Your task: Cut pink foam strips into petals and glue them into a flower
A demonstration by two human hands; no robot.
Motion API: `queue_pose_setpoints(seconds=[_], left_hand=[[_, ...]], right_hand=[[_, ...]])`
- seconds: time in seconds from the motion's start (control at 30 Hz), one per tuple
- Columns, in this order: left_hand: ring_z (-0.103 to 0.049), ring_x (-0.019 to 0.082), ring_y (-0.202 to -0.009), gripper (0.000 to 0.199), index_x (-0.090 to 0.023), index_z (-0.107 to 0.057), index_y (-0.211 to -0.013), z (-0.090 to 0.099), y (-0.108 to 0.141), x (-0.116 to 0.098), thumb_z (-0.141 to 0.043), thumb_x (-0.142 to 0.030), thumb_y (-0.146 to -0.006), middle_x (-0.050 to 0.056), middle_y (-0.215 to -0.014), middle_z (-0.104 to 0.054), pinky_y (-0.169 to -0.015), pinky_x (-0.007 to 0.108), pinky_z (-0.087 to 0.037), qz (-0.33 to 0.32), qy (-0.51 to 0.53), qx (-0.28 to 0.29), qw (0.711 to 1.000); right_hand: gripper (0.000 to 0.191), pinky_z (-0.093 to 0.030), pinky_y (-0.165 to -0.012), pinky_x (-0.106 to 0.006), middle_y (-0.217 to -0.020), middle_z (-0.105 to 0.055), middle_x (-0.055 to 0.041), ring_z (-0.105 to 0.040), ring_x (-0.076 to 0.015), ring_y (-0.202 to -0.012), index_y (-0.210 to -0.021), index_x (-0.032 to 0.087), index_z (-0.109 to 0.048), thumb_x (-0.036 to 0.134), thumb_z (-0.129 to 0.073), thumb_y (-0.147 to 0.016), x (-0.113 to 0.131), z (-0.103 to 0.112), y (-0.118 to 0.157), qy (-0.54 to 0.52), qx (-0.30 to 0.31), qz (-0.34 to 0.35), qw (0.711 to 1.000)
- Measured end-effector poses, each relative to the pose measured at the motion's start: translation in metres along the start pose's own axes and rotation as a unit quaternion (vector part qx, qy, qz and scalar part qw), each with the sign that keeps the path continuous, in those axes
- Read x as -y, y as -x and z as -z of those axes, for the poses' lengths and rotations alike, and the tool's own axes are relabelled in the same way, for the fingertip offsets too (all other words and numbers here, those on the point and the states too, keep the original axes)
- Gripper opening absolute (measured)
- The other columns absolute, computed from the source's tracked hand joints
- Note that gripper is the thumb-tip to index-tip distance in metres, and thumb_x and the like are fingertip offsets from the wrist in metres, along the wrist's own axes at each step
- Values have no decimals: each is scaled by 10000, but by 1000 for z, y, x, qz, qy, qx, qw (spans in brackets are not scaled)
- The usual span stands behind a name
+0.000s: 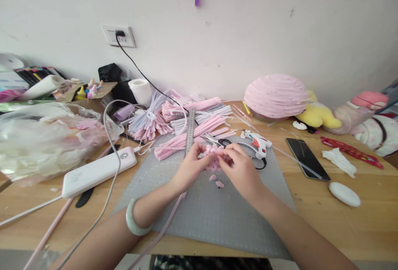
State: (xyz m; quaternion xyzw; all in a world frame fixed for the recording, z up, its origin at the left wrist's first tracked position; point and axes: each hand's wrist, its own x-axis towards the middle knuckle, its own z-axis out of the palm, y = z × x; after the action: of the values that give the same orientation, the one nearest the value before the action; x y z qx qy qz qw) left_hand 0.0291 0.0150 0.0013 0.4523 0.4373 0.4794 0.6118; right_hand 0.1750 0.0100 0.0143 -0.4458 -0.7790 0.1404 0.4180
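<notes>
Loops of pink fuzz (pixel 213 165) are sitting between left hand (pixel 193 163) and right hand (pixel 241 165), both pinching — apparently shaping; the next move is probably calling for steadiness.

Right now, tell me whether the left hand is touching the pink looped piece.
Touching. The head view shows the left hand pinching the pink looped piece at its edge.

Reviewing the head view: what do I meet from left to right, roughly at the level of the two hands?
Clear plastic bag → white power bank → left hand → pink looped piece → right hand → phone → crumpled white tissue.
</notes>
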Motion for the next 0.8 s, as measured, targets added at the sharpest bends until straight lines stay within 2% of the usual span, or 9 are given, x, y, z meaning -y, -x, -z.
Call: queue_pose_setpoints(seconds=[0.3, 0.8], left_hand=[[-509, 67, -602, 358, -193, -389, -812, 0, -2, 0, -668, -353, -655, -38, -755, -490, -581, 201, -413, 21, 62, 9, 998], [-502, 76, -635, 337, -194, -415, -815, -1, 2, 2, -650, -391, -676, -33, -762, -483, -596, 208, -413, 6, 39, 19, 999]], right_hand=[[145, -496, -611, -271, -797, -507, -34, -552, -132, -665, -830, 185, -596, 111, -492, -762, -3, 2, -1, -20, 4, -12, 1000], [142, -471, -624, -257, -832, -536, -52, -558, -141, -704, -820, 178, -591, 129, -458, -809, 0, 8, -2, 11, 38, 10, 999]])
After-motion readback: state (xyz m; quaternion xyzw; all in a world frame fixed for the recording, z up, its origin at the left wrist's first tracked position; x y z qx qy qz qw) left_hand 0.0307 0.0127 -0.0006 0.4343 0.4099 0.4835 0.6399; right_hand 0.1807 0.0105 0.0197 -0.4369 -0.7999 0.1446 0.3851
